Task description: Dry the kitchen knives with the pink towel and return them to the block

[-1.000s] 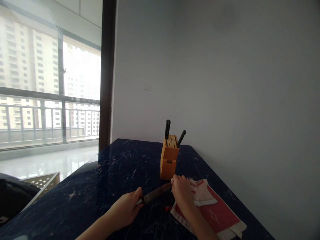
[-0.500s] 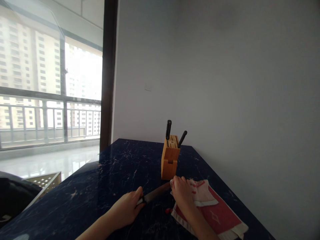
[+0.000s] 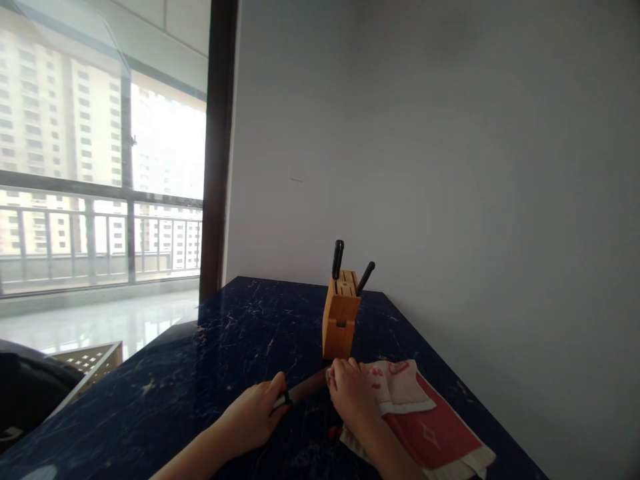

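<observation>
My left hand [image 3: 253,412] is closed around the handle of a knife [image 3: 309,387], whose blade points up and to the right, low over the dark table. A red and white cloth [image 3: 425,427] lies partly spread at the right. My right hand [image 3: 353,393] pinches the near corner of this cloth against the blade's far part, so the tip is hidden. Just beyond the blade a wooden knife block [image 3: 340,327] stands upright. Two black-handled knives stick out of it, one handle [image 3: 338,259] at the left and another [image 3: 366,277] leaning right.
The dark blue marbled table [image 3: 240,333] reaches to a grey wall [image 3: 450,200]. A small red thing [image 3: 334,433] lies beside the cloth. On the left are a black item [image 3: 35,387], a perforated frame [image 3: 95,363] and a large window [image 3: 100,167].
My right hand has slid a little left along the blade towards the handle, drawing the cloth's corner with it. My left hand and the knife have stayed nearly still.
</observation>
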A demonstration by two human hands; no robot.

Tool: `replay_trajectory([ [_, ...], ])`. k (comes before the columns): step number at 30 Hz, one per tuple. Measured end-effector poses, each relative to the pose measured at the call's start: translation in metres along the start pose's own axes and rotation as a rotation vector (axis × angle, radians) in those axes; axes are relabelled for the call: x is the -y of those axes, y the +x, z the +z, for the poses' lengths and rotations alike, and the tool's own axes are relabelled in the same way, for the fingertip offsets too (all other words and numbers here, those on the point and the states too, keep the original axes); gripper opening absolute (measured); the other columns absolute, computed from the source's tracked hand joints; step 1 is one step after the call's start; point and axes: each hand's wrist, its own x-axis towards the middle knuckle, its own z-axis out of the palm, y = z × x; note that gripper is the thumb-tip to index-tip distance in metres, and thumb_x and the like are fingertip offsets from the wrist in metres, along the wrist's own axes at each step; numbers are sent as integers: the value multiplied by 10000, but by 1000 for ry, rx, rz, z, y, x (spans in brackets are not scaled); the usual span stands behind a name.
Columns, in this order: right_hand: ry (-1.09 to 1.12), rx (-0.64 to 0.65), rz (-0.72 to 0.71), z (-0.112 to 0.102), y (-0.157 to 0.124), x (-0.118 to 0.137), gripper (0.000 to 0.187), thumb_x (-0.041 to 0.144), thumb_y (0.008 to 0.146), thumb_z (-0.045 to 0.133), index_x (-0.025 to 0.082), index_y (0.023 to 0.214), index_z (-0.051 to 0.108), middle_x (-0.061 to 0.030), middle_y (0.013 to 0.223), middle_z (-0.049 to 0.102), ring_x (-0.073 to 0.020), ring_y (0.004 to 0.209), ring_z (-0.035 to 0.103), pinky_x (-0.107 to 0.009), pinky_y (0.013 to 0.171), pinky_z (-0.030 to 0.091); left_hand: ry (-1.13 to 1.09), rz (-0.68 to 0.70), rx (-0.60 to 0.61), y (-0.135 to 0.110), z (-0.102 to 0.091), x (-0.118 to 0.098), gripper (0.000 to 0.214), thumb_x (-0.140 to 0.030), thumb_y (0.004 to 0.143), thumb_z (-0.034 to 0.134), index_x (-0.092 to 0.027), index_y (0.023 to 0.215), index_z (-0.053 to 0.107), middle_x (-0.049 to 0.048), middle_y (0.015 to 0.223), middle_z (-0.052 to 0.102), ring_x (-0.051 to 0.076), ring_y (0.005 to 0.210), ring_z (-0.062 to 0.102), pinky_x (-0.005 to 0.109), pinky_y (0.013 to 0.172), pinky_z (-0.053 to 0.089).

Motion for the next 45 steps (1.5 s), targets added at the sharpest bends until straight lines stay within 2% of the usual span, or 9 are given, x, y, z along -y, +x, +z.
replay_trajectory([
  [4, 8, -12, -48, 2, -4, 7, 171, 102, 794, 424, 216, 734, 537, -3, 761, 614, -176, 776, 506, -317, 703, 237, 1, -10, -3, 0, 0, -1, 92, -324, 839, 404, -234, 854, 398, -1, 789, 614, 161, 734, 593, 224, 603, 357],
  [10, -137, -64, 142, -4, 1, -4, 121, 96, 753, 474, 199, 774, 534, -26, 733, 629, -211, 766, 535, -335, 689, 234, -25, 6, -8, 1, -2, -2, 87, -321, 843, 398, -237, 865, 399, -2, 809, 615, 154, 747, 590, 219, 609, 362],
  [19, -226, -81, 297, -5, 12, -31, 91, 187, 827, 430, 179, 792, 514, -56, 699, 628, -225, 759, 564, -326, 674, 253, -22, -1, -4, -1, -2, -2, 84, -319, 842, 398, -238, 862, 403, -3, 805, 614, 154, 737, 588, 221, 613, 364],
  [25, -143, -75, 135, 1, 8, -31, 178, 194, 868, 381, 213, 772, 530, -20, 745, 626, -190, 770, 545, -307, 693, 250, -17, 1, 6, -1, -3, -2, 89, -323, 844, 391, -238, 869, 397, 1, 814, 609, 158, 744, 583, 227, 617, 366],
  [30, -147, -80, 175, 4, 7, -30, 166, 180, 859, 403, 204, 770, 541, -27, 752, 621, -194, 779, 534, -309, 687, 246, -4, -11, 39, 0, -6, -3, 88, -318, 843, 385, -235, 872, 389, 9, 839, 608, 158, 759, 581, 230, 631, 368],
  [34, -90, -67, 116, 1, 6, -28, 142, 148, 841, 427, 216, 795, 543, -4, 770, 621, -172, 777, 527, -298, 691, 245, -4, -14, 36, -1, -7, -4, 83, -313, 845, 381, -235, 874, 389, 14, 843, 605, 161, 772, 580, 230, 642, 374],
  [38, -126, -90, 159, -3, 5, -25, 158, 170, 857, 407, 210, 790, 544, -20, 762, 619, -185, 777, 525, -312, 696, 241, -14, 1, 33, -1, -6, -4, 80, -313, 845, 381, -237, 869, 386, 9, 829, 605, 160, 763, 581, 230, 638, 374],
  [42, -121, -63, 102, -3, 5, -25, 157, 163, 855, 409, 216, 805, 548, -17, 765, 619, -179, 778, 526, -313, 703, 238, 8, -12, 38, 0, -5, -4, 79, -307, 849, 374, -235, 880, 382, 11, 834, 605, 162, 769, 582, 233, 642, 371],
  [45, -145, -78, 147, -1, 5, -27, 163, 171, 860, 399, 209, 808, 548, -28, 765, 617, -186, 787, 526, -317, 702, 237, 11, -2, 28, 0, -4, -4, 82, -315, 851, 375, -237, 874, 381, 5, 827, 607, 160, 758, 582, 230, 621, 366],
])
